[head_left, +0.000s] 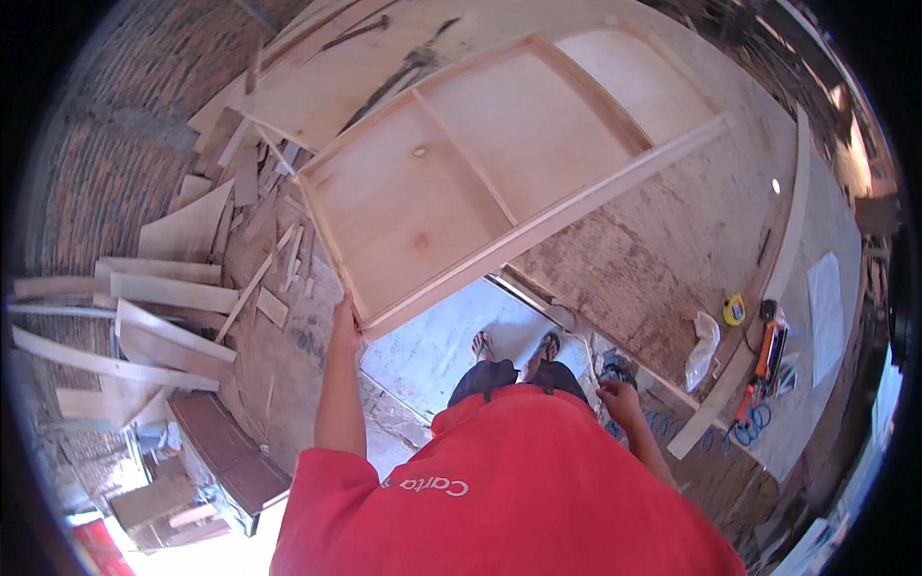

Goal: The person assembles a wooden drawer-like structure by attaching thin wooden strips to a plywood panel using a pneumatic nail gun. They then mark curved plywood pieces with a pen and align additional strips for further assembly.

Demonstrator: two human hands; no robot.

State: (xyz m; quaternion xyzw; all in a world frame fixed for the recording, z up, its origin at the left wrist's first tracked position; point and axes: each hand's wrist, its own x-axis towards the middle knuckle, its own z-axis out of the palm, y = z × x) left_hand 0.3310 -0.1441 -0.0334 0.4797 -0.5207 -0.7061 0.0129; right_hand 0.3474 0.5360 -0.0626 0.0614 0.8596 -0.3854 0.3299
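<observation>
1. Head view, the only one I've got: the left hand (345, 312) is up at the near corner of the plywood frame (480, 173). It's a shallow cabinet box with dividers, lying tilted over the table (672, 259). The fingers look wrapped on the corner edge, so I'd call it closed on the frame.
2. The right hand (619, 401) is down low by the table's near edge, loosely curled. I can't tell if it's pinching anything small.
3. The frame's far side rests on the table and the near corner sticks out past the edge, above the feet and the floor sheet.
4. My guess on the step: steadying or shifting the frame one-handed. Moving it next would want that second hand on the long front rail, since the box is wide.
5. Around it: a yellow tape measure (734, 309), an orange tool (768, 350) and an offcut pile (173, 278) at left.
</observation>
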